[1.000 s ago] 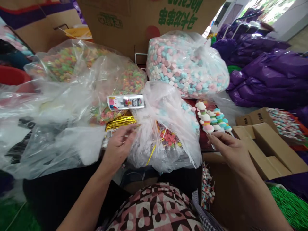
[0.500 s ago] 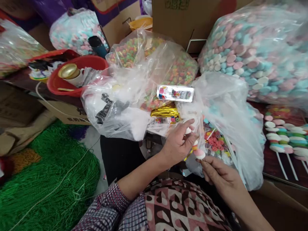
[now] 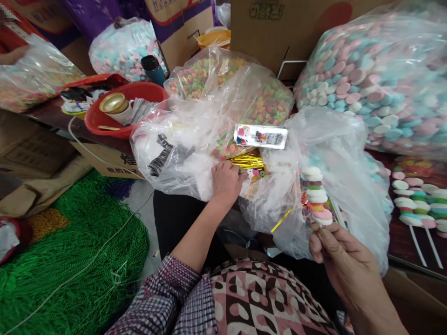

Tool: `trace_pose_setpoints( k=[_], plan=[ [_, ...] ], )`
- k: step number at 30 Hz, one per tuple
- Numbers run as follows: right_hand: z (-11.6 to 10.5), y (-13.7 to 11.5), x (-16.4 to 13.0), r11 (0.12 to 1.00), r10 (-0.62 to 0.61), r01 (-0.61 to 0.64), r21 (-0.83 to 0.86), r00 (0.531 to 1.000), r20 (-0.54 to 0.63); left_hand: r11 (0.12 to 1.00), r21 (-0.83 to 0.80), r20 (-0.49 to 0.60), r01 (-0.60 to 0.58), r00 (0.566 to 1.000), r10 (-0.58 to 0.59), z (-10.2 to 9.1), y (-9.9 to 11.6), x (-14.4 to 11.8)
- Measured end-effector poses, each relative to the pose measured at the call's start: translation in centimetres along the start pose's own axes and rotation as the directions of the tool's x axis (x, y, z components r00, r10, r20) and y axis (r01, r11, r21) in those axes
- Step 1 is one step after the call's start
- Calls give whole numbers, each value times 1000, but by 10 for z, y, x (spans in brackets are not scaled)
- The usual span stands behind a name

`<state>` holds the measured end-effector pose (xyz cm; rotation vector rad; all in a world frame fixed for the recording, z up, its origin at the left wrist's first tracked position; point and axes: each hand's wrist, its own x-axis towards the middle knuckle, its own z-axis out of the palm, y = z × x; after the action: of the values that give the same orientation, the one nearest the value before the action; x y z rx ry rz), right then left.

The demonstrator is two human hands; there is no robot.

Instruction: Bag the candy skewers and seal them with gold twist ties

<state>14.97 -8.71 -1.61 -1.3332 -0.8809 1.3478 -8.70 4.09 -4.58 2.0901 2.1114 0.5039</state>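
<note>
My right hand (image 3: 340,258) pinches the stick of a candy skewer (image 3: 316,197), a stack of white, green and pink discs held upright in front of a clear plastic bag (image 3: 335,153). My left hand (image 3: 226,179) reaches forward with its fingers curled at a bundle of gold twist ties (image 3: 246,161), beside a small pile of printed wrappers (image 3: 253,179). Whether it grips any of them is hidden. A printed label card (image 3: 261,136) lies on the bags just behind the ties.
Large bags of pastel candy discs (image 3: 373,79) and of coloured rings (image 3: 223,83) fill the table. Finished skewers (image 3: 415,200) lie at the right. A red basin (image 3: 122,116) with a gold tin stands at the left; green netting (image 3: 63,260) covers the floor.
My left hand left the skewer and moved up-left to the gold ties. My right hand raised the skewer upright, now with several discs on it. The view shifted slightly.
</note>
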Motion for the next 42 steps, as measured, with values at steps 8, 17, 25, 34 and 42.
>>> trace_pose_setpoints(
  k=[8,17,25,34,42],
  plan=[
    [8,-10,6,992,13,-20,128,999,51,996,77,17,-47,999,45,10,2,9],
    [36,-20,33,995,44,-56,82,990,133,997,-15,-61,-80,995,79,6,-4,11],
    [75,-32,85,969,-140,146,-201,989,39,907,-292,-197,-305,947,255,-7,1,5],
    [73,-17,112,961,-215,206,-184,976,-33,791,-574,-42,-211,972,229,-9,0,8],
    [78,-10,112,933,-306,287,-217,950,-57,660,-721,-89,-211,973,214,-15,-5,9]
  ],
)
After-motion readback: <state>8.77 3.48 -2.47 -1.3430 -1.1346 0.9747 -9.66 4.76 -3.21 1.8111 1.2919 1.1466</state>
